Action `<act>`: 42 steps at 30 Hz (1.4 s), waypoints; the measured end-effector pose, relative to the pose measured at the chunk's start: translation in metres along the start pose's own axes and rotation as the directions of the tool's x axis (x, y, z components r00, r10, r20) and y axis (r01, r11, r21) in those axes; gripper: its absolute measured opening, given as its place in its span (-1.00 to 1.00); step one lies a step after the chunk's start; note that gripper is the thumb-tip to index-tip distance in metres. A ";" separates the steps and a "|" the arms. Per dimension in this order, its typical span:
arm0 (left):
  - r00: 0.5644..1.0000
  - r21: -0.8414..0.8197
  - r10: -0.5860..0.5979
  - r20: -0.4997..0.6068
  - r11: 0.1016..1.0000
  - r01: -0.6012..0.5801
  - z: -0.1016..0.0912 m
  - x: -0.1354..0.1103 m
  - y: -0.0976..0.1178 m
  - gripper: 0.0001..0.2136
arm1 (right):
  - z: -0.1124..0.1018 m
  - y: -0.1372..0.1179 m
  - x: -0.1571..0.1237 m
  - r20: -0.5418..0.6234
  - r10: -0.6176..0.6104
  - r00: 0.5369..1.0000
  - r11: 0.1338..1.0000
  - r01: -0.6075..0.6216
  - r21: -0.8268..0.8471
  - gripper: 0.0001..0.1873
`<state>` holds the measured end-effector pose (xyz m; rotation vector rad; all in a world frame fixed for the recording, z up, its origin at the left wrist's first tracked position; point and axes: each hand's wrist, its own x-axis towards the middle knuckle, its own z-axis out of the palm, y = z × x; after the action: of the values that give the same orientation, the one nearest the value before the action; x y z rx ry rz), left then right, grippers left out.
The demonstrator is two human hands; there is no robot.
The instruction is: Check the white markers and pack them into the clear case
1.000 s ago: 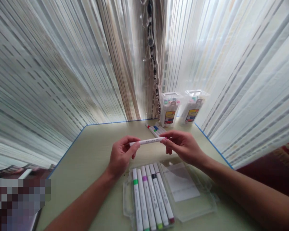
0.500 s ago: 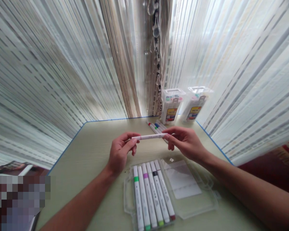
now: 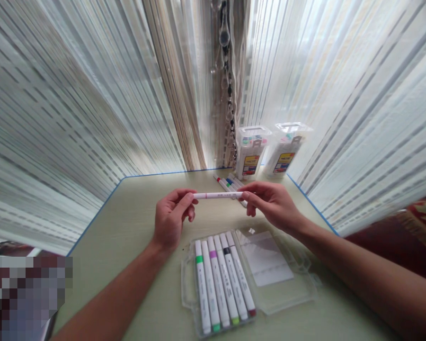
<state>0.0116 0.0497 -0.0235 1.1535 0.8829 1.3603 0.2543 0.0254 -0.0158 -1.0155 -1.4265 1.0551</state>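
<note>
Marker [image 3: 217,195] lay level, long axis left-right, held above the open case [image 3: 280,289]. Left hand [image 3: 171,219] pinched one end, right hand [image 3: 271,204] pinched the other, fingertips closed on it.

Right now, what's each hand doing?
Left hand: closed on the left end of the white marker.
Right hand: closed on the marker's right end.

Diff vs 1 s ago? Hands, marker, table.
The white marker levelled from a slight tilt to near horizontal; a thin red ring now shows on it. The left hand and right hand still pinch its ends. The open case, loose markers and tubs stayed put.
</note>
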 end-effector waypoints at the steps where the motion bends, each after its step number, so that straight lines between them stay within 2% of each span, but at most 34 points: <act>1: 1.000 0.002 0.001 -0.002 1.000 -0.001 0.000 0.000 0.000 -0.83 | 0.000 0.000 0.000 0.000 0.001 1.000 1.000 -0.001 0.000 -0.70; 8: 1.000 0.029 0.016 0.007 0.999 -0.017 0.001 -0.003 0.001 -0.83 | -0.001 0.001 0.002 -0.010 0.021 1.000 1.000 -0.021 0.007 -0.67; 13: 0.998 0.014 0.041 0.053 0.999 -0.042 0.003 -0.006 0.002 -0.80 | -0.001 0.006 0.002 0.078 0.029 0.996 0.993 -0.020 -0.118 -0.64; 16: 0.993 0.028 0.055 0.104 0.998 -0.059 0.009 -0.014 0.008 -0.81 | -0.001 0.008 0.000 0.145 -0.037 0.989 0.966 0.072 -0.249 -0.68; 20: 0.969 0.077 0.105 0.224 0.989 -0.125 0.021 -0.032 0.018 -0.85 | 0.000 0.002 -0.002 0.208 -0.202 0.957 0.854 0.276 -0.442 -0.80; 23: 0.943 0.098 0.145 0.299 0.979 -0.181 0.028 -0.045 0.022 -0.80 | 0.001 -0.003 -0.003 0.246 -0.322 0.914 0.771 0.404 -0.493 -0.84; 26: 0.932 0.098 0.134 0.337 0.979 -0.177 0.033 -0.051 0.021 -0.80 | 0.001 -0.004 -0.004 0.267 -0.350 0.898 0.736 0.440 -0.515 -0.83; 31: 0.944 0.095 0.102 0.315 0.986 -0.138 0.037 -0.054 0.021 -0.80 | 0.000 -0.003 -0.006 0.284 -0.324 0.902 0.733 0.429 -0.527 -0.81; 38: 0.970 0.097 0.160 0.182 0.979 -0.180 0.037 -0.051 0.020 -0.82 | 0.002 -0.006 -0.009 0.341 -0.269 0.901 0.731 0.421 -0.537 -0.82; 42: 0.972 0.079 0.155 0.174 0.982 -0.171 0.038 -0.050 0.020 -0.81 | 0.004 -0.008 -0.010 0.357 -0.258 0.898 0.728 0.423 -0.539 -0.83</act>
<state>0.0398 -0.0065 -0.0029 1.4174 0.7505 1.3426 0.2512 0.0138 -0.0103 -1.0083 -2.1628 0.4512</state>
